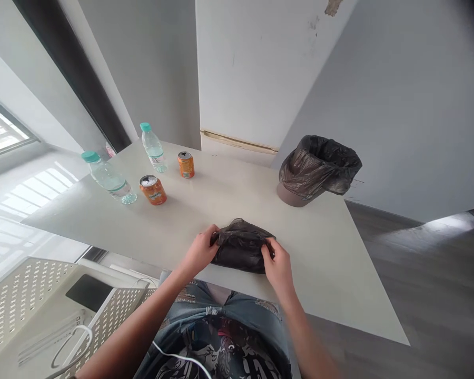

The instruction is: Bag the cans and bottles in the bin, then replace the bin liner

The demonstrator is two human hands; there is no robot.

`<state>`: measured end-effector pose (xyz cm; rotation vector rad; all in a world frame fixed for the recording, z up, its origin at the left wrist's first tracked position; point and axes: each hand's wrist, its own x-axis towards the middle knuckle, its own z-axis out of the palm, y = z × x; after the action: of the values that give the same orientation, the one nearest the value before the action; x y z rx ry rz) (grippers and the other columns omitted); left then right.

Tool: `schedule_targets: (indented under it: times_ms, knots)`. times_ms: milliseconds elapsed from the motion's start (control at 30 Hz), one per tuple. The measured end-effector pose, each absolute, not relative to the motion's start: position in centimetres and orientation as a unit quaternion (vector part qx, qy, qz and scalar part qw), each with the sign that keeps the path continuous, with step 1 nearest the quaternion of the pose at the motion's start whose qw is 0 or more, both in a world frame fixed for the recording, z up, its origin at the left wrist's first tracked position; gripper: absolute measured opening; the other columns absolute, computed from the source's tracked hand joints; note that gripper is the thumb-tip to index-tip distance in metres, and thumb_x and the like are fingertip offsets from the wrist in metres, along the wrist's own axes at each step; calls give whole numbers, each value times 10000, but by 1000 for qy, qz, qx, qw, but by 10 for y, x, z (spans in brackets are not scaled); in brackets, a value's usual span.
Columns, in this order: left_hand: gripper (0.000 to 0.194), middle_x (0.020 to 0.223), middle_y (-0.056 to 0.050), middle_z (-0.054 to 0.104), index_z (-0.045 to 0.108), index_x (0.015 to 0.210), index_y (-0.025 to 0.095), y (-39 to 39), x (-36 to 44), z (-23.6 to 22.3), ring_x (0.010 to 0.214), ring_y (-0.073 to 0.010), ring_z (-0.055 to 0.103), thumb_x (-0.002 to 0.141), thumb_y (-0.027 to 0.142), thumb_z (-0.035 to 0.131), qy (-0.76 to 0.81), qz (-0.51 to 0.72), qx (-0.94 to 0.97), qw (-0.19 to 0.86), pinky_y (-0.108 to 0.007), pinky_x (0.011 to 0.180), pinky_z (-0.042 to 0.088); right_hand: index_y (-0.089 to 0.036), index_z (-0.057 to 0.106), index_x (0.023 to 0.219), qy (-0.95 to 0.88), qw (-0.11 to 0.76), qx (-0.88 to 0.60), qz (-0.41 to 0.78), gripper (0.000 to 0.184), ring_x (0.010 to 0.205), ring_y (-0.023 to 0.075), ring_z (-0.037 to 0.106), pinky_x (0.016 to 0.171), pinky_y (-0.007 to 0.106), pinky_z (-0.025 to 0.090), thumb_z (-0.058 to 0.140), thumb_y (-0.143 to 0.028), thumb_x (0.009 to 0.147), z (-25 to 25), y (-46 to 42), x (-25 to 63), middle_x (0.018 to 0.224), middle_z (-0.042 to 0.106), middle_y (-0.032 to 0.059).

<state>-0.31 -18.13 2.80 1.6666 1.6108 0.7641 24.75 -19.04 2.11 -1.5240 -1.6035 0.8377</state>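
Observation:
A black plastic bag (240, 250) is stretched between my two hands at the near edge of the table. My left hand (203, 247) pinches its left end, and my right hand (277, 263) grips the right end with bent fingers. The bag looks bunched and partly opened along its top. Beyond it to the right stands a brown bin (294, 196), with a dark bin liner (306, 171) folded over its rim.
Two orange cans (153, 190) and two clear bottles with teal caps (110, 178) stand on the left of the white table (237, 184). A perforated plastic basket (114, 310) holding a dark flat object (89, 292) and a white cable (82, 342) sits at lower left.

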Motion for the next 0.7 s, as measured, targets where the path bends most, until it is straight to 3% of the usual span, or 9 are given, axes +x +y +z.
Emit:
schedule_targets:
  times_ms: [100, 200, 333, 400, 467, 500, 567, 633, 700]
  knots:
    - [216, 863, -18, 718, 599, 1106, 226, -168, 5, 21, 831, -243, 688, 895, 179, 587, 663, 283, 620, 311, -340, 750, 509, -213, 613, 1157, -651, 362, -618, 252, 250, 854, 283, 703, 778, 416, 595, 512, -291, 942, 11, -175, 241, 954, 725, 94]
    - [374, 1142, -96, 701, 574, 1243, 210, -181, 6, 27, 1092, -289, 659, 878, 171, 645, 659, 338, 645, 191, -425, 953, 533, -217, 579, 1199, -672, 356, -622, 185, 308, 851, 269, 669, 757, 420, 598, 505, -228, 900, 6, -174, 239, 1002, 667, 105]
    - [319, 1386, -132, 613, 580, 1292, 225, -215, -7, 47, 1302, -279, 580, 978, 244, 632, 535, 390, 746, 68, -453, 1121, 486, -229, 548, 1318, -706, 409, -566, 120, 368, 1125, 310, 636, 931, 501, 595, 562, -228, 950, 13, -191, 249, 1233, 591, 166]
    - [352, 1515, -117, 563, 590, 1336, 240, -222, -14, 49, 1408, -290, 528, 993, 293, 651, 450, 318, 832, 63, -471, 1181, 454, -258, 530, 1381, -764, 428, -476, 79, 439, 1269, 332, 587, 1041, 556, 550, 607, -202, 952, 18, -200, 260, 1346, 567, 173]
    - [483, 1584, -113, 526, 553, 1444, 233, -220, -19, 43, 1463, -315, 495, 990, 348, 675, 407, 220, 884, 71, -511, 1227, 418, -288, 531, 1417, -848, 366, -377, 74, 472, 1369, 338, 545, 1125, 592, 498, 628, -194, 964, 20, -203, 270, 1441, 567, 151]
    - [506, 1566, -114, 551, 538, 1475, 221, -218, -20, 38, 1440, -314, 526, 999, 339, 663, 406, 182, 892, 79, -515, 1223, 428, -291, 539, 1429, -882, 311, -343, 85, 468, 1403, 340, 530, 1160, 608, 470, 630, -209, 977, 19, -203, 274, 1476, 571, 136]
    - [373, 1413, -104, 677, 603, 1406, 205, -210, -20, 26, 1290, -281, 652, 1038, 264, 579, 429, 149, 886, 100, -460, 1122, 525, -275, 573, 1422, -912, 224, -319, 124, 408, 1392, 328, 559, 1194, 614, 444, 591, -231, 1017, 14, -197, 277, 1466, 616, 112]
    - [274, 1210, -80, 760, 680, 1260, 215, -202, -18, 17, 1114, -244, 731, 1074, 228, 479, 474, 143, 860, 126, -376, 953, 595, -260, 612, 1374, -891, 227, -352, 173, 339, 1269, 286, 649, 1138, 551, 509, 510, -212, 1054, 7, -189, 277, 1347, 697, 97]
    - [290, 1113, -63, 771, 662, 1278, 235, -193, -16, 15, 993, -225, 752, 1091, 261, 442, 530, 158, 820, 149, -320, 808, 597, -259, 620, 1324, -840, 280, -405, 227, 303, 1158, 247, 691, 1038, 455, 572, 460, -204, 1073, 2, -181, 273, 1241, 725, 89]
